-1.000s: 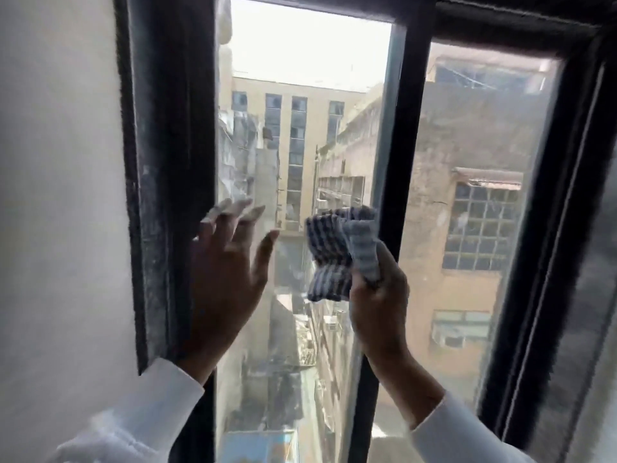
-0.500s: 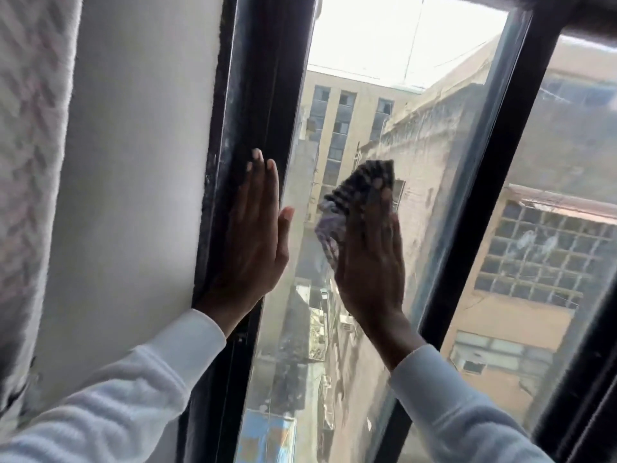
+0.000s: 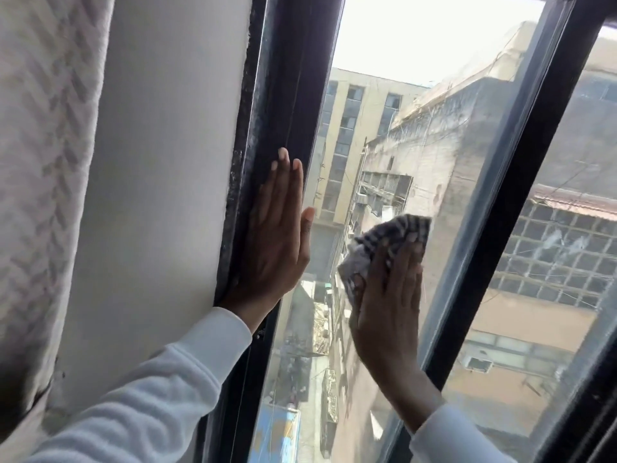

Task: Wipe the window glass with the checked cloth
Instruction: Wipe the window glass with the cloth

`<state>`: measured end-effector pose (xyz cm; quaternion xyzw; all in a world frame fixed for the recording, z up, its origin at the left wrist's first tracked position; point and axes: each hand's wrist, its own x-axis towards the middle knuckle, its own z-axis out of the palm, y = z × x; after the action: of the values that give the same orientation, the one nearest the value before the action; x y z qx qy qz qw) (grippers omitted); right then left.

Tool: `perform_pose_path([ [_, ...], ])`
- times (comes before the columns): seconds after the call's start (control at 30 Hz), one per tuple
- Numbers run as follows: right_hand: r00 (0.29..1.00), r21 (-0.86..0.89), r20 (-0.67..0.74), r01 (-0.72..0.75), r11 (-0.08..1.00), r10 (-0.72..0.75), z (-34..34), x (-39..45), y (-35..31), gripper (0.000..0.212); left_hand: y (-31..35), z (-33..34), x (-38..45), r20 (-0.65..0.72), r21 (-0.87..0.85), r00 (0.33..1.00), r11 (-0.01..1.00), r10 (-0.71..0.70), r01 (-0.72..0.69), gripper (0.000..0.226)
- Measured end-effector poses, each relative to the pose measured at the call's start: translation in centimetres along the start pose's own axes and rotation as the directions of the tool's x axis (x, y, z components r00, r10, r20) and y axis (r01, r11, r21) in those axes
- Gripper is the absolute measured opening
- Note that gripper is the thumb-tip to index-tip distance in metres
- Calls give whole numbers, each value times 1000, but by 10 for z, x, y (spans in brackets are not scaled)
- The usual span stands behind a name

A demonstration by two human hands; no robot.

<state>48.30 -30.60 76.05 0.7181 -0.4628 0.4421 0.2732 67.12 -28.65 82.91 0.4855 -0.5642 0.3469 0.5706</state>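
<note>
Bright daylight floods through the window glass [image 3: 394, 128], sky blown out white, edges bent by wide-angle distortion.

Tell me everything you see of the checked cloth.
The cloth is soft woven fabric, checked dark and white, bunched into a crumpled wad. The right hand presses it against the glass of the left pane, fingers straight over it, so only its upper and left parts show beyond the fingers. Nothing else touches it.

Blk-white checked cloth [image 3: 384, 243], blk frame [image 3: 283, 95], white sleeve [image 3: 150, 396]
</note>
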Motion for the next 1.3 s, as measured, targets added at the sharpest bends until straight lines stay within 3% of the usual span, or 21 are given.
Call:
perform_pose_path([
  [0.07,977,18,137,160,987,-161,8,-30,-21,82,-1,0,1,-4,11,1000,1000,16,-16,64],
  [0.17,946,-64,50,322,945,-319,2,12,-21,80,-4,1,0,-1,2,1000,1000,27,-27,65],
  [0.3,992,-31,-114,52,998,-55,-7,56,18,76,-5,3,-1,2,-32,1000,999,5,-5,65],
  [0.37,996,-6,-87,0,1000,0,0,23,19,79,-4,3,0,-7,-52,1000,999,0,-1,64],
  [0.43,987,-38,31,161,986,-160,7,-17,5,82,-4,2,1,-7,-75,1000,997,7,-7,63],
  [0.5,901,-87,110,429,899,-419,8,-11,2,76,-4,2,0,-13,-66,1000,998,5,-6,61],
  [0.57,856,-140,37,515,846,-515,-4,35,5,69,-4,1,0,-18,-65,1000,998,4,-5,62],
  [0.6,884,-143,-26,460,877,-468,-10,58,9,68,-3,1,-1,-20,-68,1000,998,5,-6,62],
  [0.67,966,-57,-153,203,977,-210,-21,81,17,70,-1,-1,-1,-20,-62,1000,998,-1,-1,62],
  [0.73,988,31,-156,-2,1000,7,-18,56,9,70,2,-2,-1,-20,-49,1000,999,-13,12,63],
  [0.77,993,32,-121,11,999,-7,-11,33,0,70,3,-2,-1,-18,-42,1000,999,-16,15,63],
  [0.8,990,11,-80,116,993,-115,-5,14,-7,70,3,-2,-1,-17,-30,1000,999,-19,18,63],
  [0.87,911,-65,-28,409,910,-411,-5,15,-3,65,3,-1,-2,-26,5,1000,1000,-10,10,63],
  [0.9,869,-95,-41,487,868,-492,-9,31,4,63,2,-1,-2,-28,14,1000,1000,3,-2,63],
  [0.97,889,-80,-128,433,898,-440,-14,62,17,62,0,0,-1,-21,7,1000,1000,14,-14,63],
  [1.07,976,85,-196,118,989,-99,-13,41,17,61,3,-1,0,-3,0,1000,1000,-12,12,66],
  [1.1,978,100,-181,119,988,-99,-9,15,12,61,5,-1,0,-2,4,1000,1000,-20,20,67],
  [1.2,926,55,-38,378,924,-376,-5,-41,16,61,11,-4,3,-11,6,999,999,-38,38,73],
  [1.3,931,45,28,364,930,-365,-23,-42,36,55,33,-1,5,20,11,996,996,86,-86,79],
])
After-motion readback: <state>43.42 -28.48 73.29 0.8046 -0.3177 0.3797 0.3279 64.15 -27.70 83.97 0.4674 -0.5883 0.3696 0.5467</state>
